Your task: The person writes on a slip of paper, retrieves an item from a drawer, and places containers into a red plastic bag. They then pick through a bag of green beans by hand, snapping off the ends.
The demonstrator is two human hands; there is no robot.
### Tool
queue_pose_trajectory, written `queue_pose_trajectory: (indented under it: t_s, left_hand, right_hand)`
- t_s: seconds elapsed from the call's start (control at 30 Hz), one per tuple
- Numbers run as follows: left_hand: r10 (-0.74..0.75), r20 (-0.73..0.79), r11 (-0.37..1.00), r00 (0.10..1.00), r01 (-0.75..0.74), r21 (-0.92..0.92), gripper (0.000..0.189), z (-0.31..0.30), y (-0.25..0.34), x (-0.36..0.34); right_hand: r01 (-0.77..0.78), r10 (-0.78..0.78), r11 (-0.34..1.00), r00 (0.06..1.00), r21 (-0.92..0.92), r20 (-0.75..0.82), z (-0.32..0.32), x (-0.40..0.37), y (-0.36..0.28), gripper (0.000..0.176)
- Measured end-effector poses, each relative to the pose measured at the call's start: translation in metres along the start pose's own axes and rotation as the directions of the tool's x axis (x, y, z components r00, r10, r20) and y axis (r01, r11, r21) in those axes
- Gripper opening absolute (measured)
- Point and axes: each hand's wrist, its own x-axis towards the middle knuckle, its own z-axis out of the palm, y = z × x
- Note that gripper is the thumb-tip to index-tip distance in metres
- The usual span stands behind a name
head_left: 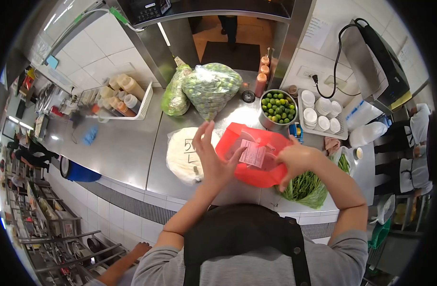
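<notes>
A red plastic bag (pixel 247 178) lies on the steel counter in front of me, with a printed paper slip (pixel 252 153) and clear, lid-like shapes showing at its middle. My left hand (pixel 213 155) is raised at the bag's left side, fingers spread, its thumb tip close to the slip. On the bag's right edge, my right hand (pixel 297 159) has its fingers curled round the red plastic. Left of the bag sits a pale, round pack (pixel 182 164) in clear plastic, marked "5 L". Long green vegetables (pixel 306 189) in a clear bag lie below my right wrist.
Behind are bagged greens (pixel 211 86), a steel pot of limes (pixel 278 110), sauce bottles (pixel 261 81) and a basket of white tubs (pixel 321 114). A bottle crate (pixel 144 102) stands left. Another person's hand (pixel 141 249) shows at lower left.
</notes>
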Motion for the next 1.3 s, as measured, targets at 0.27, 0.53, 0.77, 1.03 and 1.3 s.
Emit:
queue_pose_trajectory:
  t_s: [0.27, 0.53, 0.77, 1.03, 1.3]
  left_hand:
    - [-0.325, 0.565, 0.826, 0.758, 0.519, -0.22, 0.09, 0.031, -0.024, -0.009]
    - [-0.193, 0.434, 0.953, 0.88, 0.274, -0.133, 0.09, 0.026, -0.01, -0.006]
    - [-0.237, 0.277, 0.967, 0.931, 0.199, 0.158, 0.083, -0.015, -0.06, -0.04]
    - [-0.492, 0.237, 0.855, 0.838, 0.413, 0.314, 0.071, -0.042, -0.129, -0.114]
    - [-0.519, 0.216, 0.843, 0.827, 0.454, 0.288, 0.057, -0.038, -0.128, -0.122]
  right_hand:
    - [0.058, -0.113, 0.991, 0.846, -0.12, -0.521, 0.028, -0.008, 0.009, 0.043]
    - [0.556, 0.009, 0.731, 0.571, 0.395, -0.821, 0.015, 0.084, -0.03, 0.07]
    - [0.602, 0.22, 0.683, 0.369, 0.412, -0.903, 0.016, 0.142, 0.0, 0.033]
    - [0.509, 0.254, 0.783, 0.262, 0.357, -0.931, -0.042, 0.168, 0.019, 0.029]
    - [0.247, 0.112, 0.946, 0.356, 0.209, -0.928, -0.069, 0.177, 0.06, 0.036]
